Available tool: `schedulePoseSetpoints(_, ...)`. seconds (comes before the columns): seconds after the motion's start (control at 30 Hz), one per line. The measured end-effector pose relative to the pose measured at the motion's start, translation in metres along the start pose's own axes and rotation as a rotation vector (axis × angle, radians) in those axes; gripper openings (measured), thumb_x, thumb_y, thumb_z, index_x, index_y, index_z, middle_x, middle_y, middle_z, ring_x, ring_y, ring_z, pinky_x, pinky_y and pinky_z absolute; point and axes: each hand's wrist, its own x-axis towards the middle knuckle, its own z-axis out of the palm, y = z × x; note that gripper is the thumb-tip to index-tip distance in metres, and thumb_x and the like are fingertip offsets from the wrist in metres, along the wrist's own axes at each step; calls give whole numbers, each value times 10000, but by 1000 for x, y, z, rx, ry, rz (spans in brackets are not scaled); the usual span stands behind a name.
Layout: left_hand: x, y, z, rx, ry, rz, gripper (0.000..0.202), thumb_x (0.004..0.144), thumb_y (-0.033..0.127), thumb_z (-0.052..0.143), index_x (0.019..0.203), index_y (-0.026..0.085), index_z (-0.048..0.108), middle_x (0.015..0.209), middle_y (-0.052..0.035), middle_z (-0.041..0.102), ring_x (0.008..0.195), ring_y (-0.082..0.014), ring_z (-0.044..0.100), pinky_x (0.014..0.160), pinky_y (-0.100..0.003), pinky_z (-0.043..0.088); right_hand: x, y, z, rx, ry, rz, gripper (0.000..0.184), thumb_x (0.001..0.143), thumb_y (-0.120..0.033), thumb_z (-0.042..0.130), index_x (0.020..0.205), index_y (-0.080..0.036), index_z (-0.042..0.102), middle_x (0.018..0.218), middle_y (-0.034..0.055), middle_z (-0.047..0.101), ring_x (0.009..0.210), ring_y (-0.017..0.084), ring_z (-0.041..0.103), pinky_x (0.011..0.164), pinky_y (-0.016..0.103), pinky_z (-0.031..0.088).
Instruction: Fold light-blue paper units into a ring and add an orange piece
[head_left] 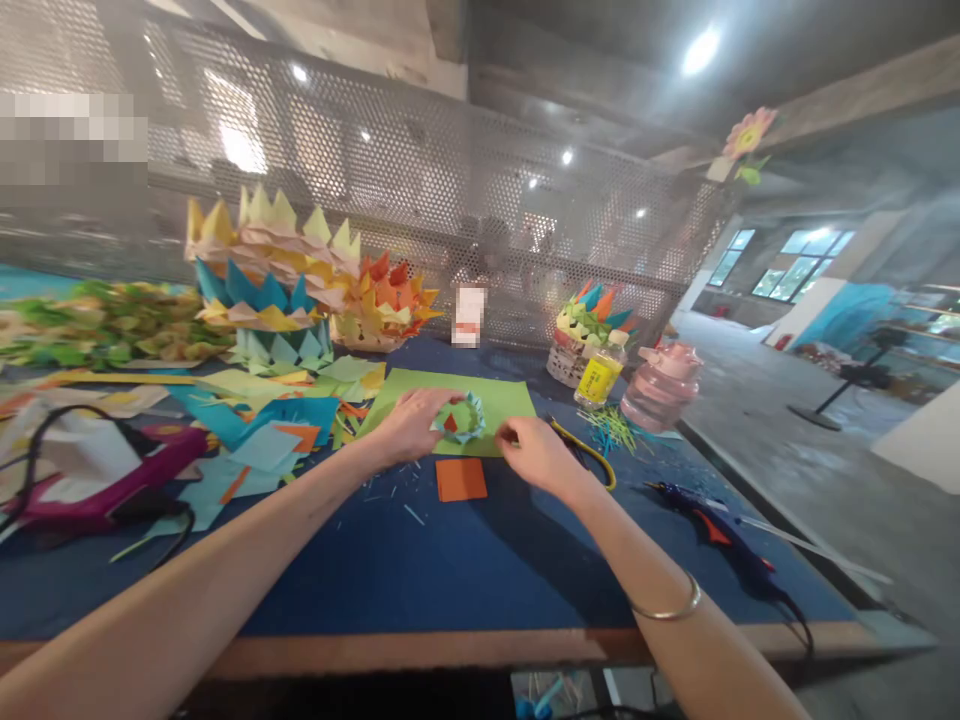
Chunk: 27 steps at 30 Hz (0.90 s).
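Note:
My left hand (412,422) reaches over a green paper sheet (499,395) and grips the left edge of a small light-blue folded-paper ring (475,432). A small red-orange paper piece (450,424) shows inside the ring. To the right of the ring, my right hand (538,452) has its fingers curled together at the sheet's edge. Whatever those fingertips may hold is hidden. Between the hands, nearer to me, lies a small stack of orange paper squares (461,480) on the dark blue tabletop (450,570).
At left are a magenta glue gun (112,480), paper scraps (262,450) and stacked paper crowns (262,300). Rightward lie yellow-handled scissors (600,461), a blue glue gun (716,535), a yellow-labelled bottle (601,370) and a pink jug (664,388). A mesh screen (405,170) stands behind.

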Motion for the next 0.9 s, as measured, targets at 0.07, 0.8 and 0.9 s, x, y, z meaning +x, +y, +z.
schedulePoseSetpoints(0.07,0,-1,-8,25,24,-43,471,683,103,529,1139,222,530,1199,-48,604,1131,-222,520,959,-358,369,-9,-5,0,-12,-44,9,132,807,-171,557,717,-168,654,736,63,699,701,182,632,608,247,386)
schedulePoseSetpoints(0.8,-39,38,-51,27,70,-294,273,791,207,465,913,226,708,950,-50,728,909,-251,644,719,-296,444,-19,-23,16,8,-16,60,207,736,-382,664,739,-176,639,754,54,664,732,182,578,634,255,367)
schedulePoseSetpoints(0.9,-59,53,-48,-52,35,-258,236,779,215,480,818,242,712,829,-3,735,796,-199,660,652,-251,428,-17,-21,20,59,-32,53,125,730,-306,665,713,-185,633,711,23,656,681,155,571,613,238,370)
